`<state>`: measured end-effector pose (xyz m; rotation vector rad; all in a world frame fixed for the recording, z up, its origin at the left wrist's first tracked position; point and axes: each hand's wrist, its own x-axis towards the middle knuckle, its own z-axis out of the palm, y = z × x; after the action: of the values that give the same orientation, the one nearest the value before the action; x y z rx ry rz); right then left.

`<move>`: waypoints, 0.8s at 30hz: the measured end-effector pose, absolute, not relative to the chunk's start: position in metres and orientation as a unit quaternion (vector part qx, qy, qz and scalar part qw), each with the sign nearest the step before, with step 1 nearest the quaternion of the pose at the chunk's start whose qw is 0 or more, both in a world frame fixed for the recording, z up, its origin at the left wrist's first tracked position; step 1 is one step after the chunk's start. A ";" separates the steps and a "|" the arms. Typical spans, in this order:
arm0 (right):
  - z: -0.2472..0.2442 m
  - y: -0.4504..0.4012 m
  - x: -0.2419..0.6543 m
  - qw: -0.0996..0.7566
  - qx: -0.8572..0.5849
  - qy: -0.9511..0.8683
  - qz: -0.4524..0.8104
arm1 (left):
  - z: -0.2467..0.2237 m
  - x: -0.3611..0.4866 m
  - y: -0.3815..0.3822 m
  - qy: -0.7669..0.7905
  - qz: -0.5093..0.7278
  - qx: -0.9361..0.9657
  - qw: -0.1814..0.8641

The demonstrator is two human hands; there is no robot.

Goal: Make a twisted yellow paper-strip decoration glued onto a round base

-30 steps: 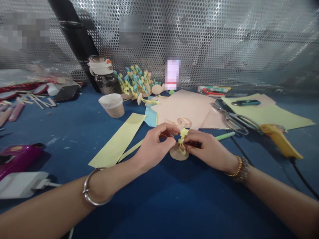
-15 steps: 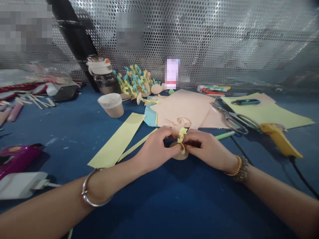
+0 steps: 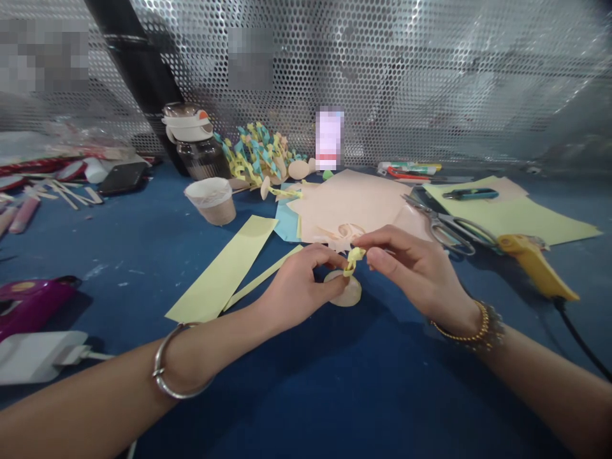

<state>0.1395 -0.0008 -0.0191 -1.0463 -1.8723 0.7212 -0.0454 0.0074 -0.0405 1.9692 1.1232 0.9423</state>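
My left hand (image 3: 301, 280) pinches a small yellow folded paper strip (image 3: 356, 256) low down between thumb and fingertips. The strip stands over a round, pale disc (image 3: 348, 294) on the blue table, partly covered by my left fingers. My right hand (image 3: 414, 274) is just right of the strip, thumb and forefinger apart. Its forefinger tip hovers by the strip's top; whether it touches cannot be made out. Left of my left hand lie a narrow yellow paper strip (image 3: 262, 278) and a wider yellow piece (image 3: 224, 271).
Pink paper sheets (image 3: 354, 197) lie beyond my hands, with scissors (image 3: 452, 229) and a yellow glue gun (image 3: 538, 264) to the right. A paper cup (image 3: 213, 203), lidded bottle (image 3: 196, 143) and curled-paper bundle (image 3: 261, 153) stand behind. At left are a purple tool (image 3: 36, 303) and white charger (image 3: 43, 357).
My right hand has opened and drawn up and right from the yellow strip, uncovering more of the disc. The strip's top now leans right. My left hand keeps its pinch.
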 end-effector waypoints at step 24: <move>-0.021 -0.002 0.135 0.455 -0.383 -0.755 0.278 | -0.038 -0.045 0.006 0.435 0.345 0.762 0.334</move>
<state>0.1352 -0.0017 -0.0213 -0.9451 -1.8618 0.6850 -0.0450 0.0058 -0.0380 1.9880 1.1360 0.9003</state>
